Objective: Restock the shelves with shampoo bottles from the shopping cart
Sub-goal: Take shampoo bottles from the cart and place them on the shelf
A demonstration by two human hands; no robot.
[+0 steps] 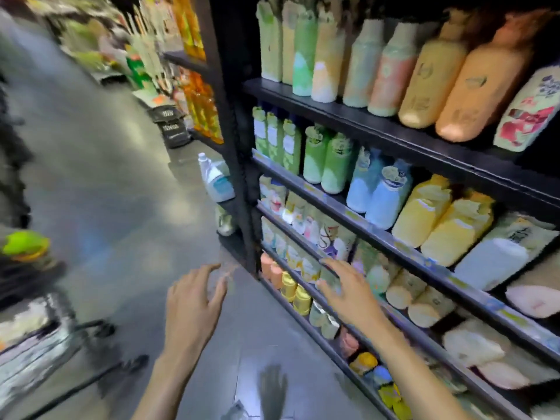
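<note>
A black shelf unit (394, 131) fills the right side, packed with rows of shampoo bottles (381, 195) in green, blue, yellow and orange. My right hand (348, 289) reaches toward a lower shelf with fingers spread, empty, near small yellow bottles (295, 294). My left hand (194, 301) hovers over the floor beside it, fingers relaxed and holding nothing. The shopping cart (39, 338) shows blurred at the lower left, with a green-capped item (25, 244) above it.
A grey shiny aisle floor (115, 192) runs to the left of the shelves. A white bottle (215, 177) stands at the end of the unit. A black bag (171, 125) sits further down the aisle, beside more stocked shelves.
</note>
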